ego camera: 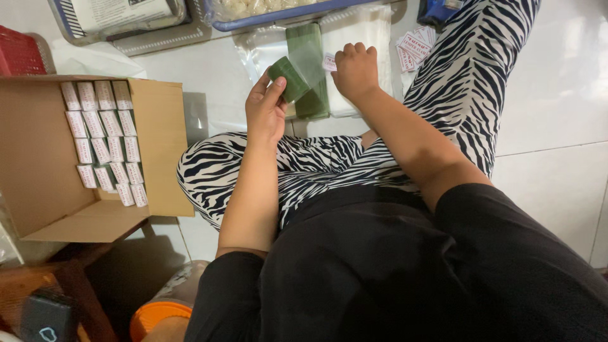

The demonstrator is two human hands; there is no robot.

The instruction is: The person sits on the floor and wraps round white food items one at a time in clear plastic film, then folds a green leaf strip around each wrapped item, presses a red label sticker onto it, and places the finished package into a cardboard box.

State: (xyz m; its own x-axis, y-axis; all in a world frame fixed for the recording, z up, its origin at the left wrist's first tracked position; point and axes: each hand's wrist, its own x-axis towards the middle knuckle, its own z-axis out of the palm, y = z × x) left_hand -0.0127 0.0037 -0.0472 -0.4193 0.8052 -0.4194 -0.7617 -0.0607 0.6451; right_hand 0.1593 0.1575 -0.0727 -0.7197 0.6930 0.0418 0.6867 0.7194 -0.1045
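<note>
A person in a black top and zebra-striped trousers sits cross-legged on a white tiled floor (557, 95), seen from above by a head-worn camera. The left hand (266, 111) grips a small green bar (288, 77) between thumb and fingers, holding it just above centre of frame and tilted toward one o'clock, its upper end entering a clear plastic sleeve (310, 54). The right hand (354, 71), just to the three o'clock side of the bar, is curled into a loose fist with the knuckles up; it appears to pinch the sleeve's edge, though the fingertips are hidden beneath the hand. Below the sleeve, more green bars (311, 101) lie on the floor between the two hands, beside a stack of clear plastic bags (367, 28) at twelve o'clock. A scatter of small white labels with red print (411, 49) sits at one o'clock from the right hand, touching the raised knee. At nine o'clock, an open cardboard box (38, 158) holds neat rows of small white packets with red print (101, 136), standing on end and filling only its right-hand portion. A blue-rimmed tray (278, 16) and a second tray with paper in it (120, 16) line the top edge. A red basket (19, 54) peeks in at ten o'clock, and an orange container (158, 316) sits at seven o'clock near the person's left elbow.
</note>
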